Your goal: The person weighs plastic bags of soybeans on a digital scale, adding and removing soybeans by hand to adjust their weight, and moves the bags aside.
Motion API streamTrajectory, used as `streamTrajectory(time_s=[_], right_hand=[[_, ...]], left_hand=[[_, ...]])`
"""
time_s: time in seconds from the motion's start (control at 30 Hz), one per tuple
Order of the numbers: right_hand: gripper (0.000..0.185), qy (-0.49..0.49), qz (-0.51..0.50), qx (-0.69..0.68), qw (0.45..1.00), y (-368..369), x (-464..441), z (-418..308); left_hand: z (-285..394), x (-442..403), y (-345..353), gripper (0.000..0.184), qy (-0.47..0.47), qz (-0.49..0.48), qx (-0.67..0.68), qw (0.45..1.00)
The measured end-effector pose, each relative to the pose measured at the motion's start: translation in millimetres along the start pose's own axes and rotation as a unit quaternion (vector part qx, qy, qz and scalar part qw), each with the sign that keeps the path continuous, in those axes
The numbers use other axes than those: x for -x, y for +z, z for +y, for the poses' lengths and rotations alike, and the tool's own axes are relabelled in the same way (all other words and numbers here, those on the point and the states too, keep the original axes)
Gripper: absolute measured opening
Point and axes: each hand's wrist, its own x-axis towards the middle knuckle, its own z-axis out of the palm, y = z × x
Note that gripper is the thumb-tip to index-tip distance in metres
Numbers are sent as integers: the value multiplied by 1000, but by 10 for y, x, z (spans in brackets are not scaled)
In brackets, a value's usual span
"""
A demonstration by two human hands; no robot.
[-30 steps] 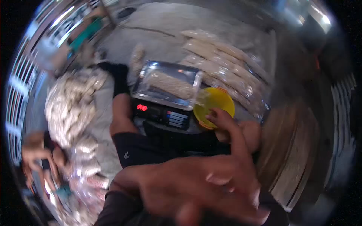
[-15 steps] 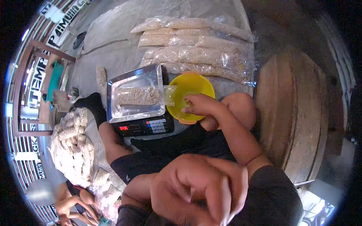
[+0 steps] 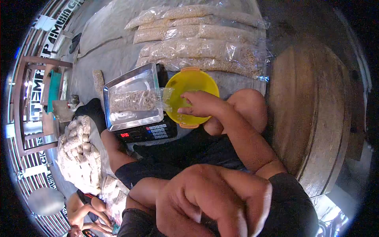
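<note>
A clear bag of pale beans (image 3: 132,101) lies on the metal tray (image 3: 114,125) of a digital scale (image 3: 162,132) with lit red digits. The bag's loose plastic end reaches over the tray's edge towards a yellow bowl (image 3: 191,79) with orange handles. My right hand (image 3: 201,104) is over the bowl, its thumb and fingers apart, close to the bag's end; nothing plainly shows between them. Close to the camera, my left hand (image 3: 213,199) is curled into a loose fist, with nothing visible in its hollow.
Long clear bags of beans (image 3: 197,43) lie in rows beyond the bowl. A pile of small filled bags (image 3: 81,154) is at the left, and a single bag (image 3: 98,81) is beyond the tray. Another person (image 3: 85,209) sits at lower left. Wooden boards (image 3: 308,118) stand at the right.
The scene has shifted slightly left in view as the camera moved. My right hand stays over the bowl, somewhat nearer the bag's end. My left hand remains curled near the camera.
</note>
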Motion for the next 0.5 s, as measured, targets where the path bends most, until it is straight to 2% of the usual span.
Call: streamTrajectory(time_s=[0.07,0.13,0.2,0.3,0.33,0.4,0.47,0.5], right_hand=[[72,18,-11,-24,999,-58,5,-76],[71,23,1,-59,998,-64,-42,-152],[69,20,36,-106,994,-4,-66,-163],[67,-10,49,-146,988,9,-90,-271],[64,-30,61,-174,982,61,-107,-225],[60,-74,75,-229,968,263,-229,-27],[56,-52,66,-197,977,373,-347,100],[54,-42,65,-179,981,396,-398,102]], left_hand=[[-7,121,-33,24,7,30,-3,1000],[37,225,75,18,-7,111,-2,994],[59,231,85,22,19,79,-43,996],[201,160,115,31,113,-20,-133,984],[49,141,169,33,210,-33,-121,970],[17,217,254,39,327,-50,-96,939],[165,317,333,45,360,-68,-74,928],[269,410,376,41,335,-56,-89,936]])
